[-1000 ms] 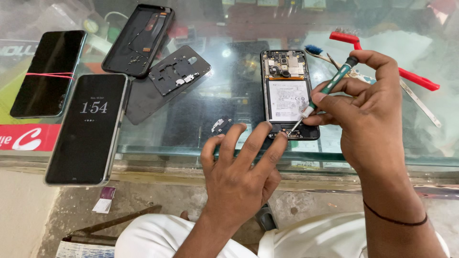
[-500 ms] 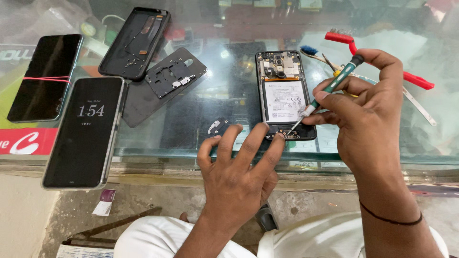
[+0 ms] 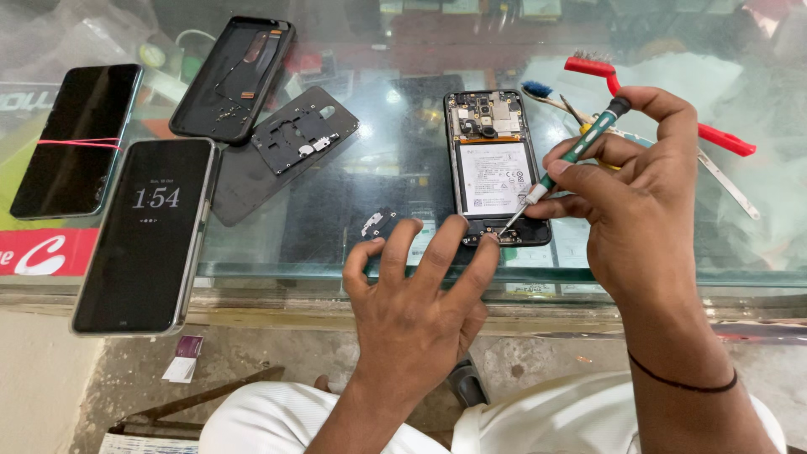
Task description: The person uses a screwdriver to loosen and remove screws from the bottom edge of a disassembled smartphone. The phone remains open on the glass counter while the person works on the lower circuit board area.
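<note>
My right grip [image 3: 647, 202] is clenching a screwdriver [image 3: 565, 163] with a green handle, thumb and fingers wrapped around the shaft, forefinger capping its top. The tip is pressing down at the bottom end of the opened phone [image 3: 494, 168], just above its lower edge. That phone is lying face down on the glass worktop [image 3: 403, 168], near the front edge, its back removed so the white battery and the board at the top are showing. My left grip [image 3: 416, 294] is holding nothing; its fingers are spreading flat, the fingertips [image 3: 490, 245] touching the worktop and the phone's lower edge, steadying it.

Behind my right grip a red brush [image 3: 714, 134] and a blue brush [image 3: 538, 89] are lying on the glass, with thin metal tweezers [image 3: 727, 181] beside them. To the left of the opened phone, a dark inner plate [image 3: 304, 130] is resting on a grey back cover [image 3: 244, 185], and a black case shell [image 3: 234, 80] is sitting farther back. At the far left, two whole phones are lying side by side: one lit [image 3: 147, 235], showing a clock, and one dark [image 3: 77, 139] with a red band across it.
</note>
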A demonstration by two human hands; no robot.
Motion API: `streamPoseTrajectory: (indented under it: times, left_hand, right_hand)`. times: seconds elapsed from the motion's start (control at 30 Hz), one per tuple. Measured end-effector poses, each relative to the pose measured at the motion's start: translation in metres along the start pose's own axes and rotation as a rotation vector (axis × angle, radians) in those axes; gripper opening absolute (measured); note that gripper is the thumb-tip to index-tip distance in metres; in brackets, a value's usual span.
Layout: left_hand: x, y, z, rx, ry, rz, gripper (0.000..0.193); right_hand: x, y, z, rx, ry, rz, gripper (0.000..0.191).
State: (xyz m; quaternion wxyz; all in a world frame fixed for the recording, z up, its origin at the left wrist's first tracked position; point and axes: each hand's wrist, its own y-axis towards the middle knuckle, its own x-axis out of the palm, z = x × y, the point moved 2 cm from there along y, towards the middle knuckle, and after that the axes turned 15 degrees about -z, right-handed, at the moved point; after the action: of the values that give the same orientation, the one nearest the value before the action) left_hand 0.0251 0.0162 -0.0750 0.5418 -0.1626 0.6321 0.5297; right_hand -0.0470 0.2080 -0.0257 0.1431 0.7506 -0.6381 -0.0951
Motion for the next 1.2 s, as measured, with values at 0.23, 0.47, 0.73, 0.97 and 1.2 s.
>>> streamPoseTrajectory:
  times: [0.23,0.47,0.73,0.97,1.2]
  left_hand:
    - [0.005,-0.003,-0.002,0.011,0.044,0.014,0.049]
    - [0.009,-0.007,-0.007,0.026,0.053,0.114,0.045]
    - [0.016,-0.009,-0.008,0.013,0.042,0.169,0.041]
    - [0.02,-0.012,-0.011,0.016,0.027,0.2,0.032]
    - [0.022,-0.01,-0.012,0.015,0.006,0.208,0.035]
  right_hand:
    - [-0.001,-0.001,0.001,0.004,-0.005,0.007,0.063]
    - [0.0,-0.001,0.002,-0.004,-0.008,0.003,0.064]
    - [0.0,-0.003,0.001,-0.026,-0.031,-0.01,0.065]
    - [0.005,-0.006,-0.006,-0.05,-0.034,0.003,0.067]
    - [0.002,-0.026,-0.005,-0.238,-0.192,-0.037,0.072]
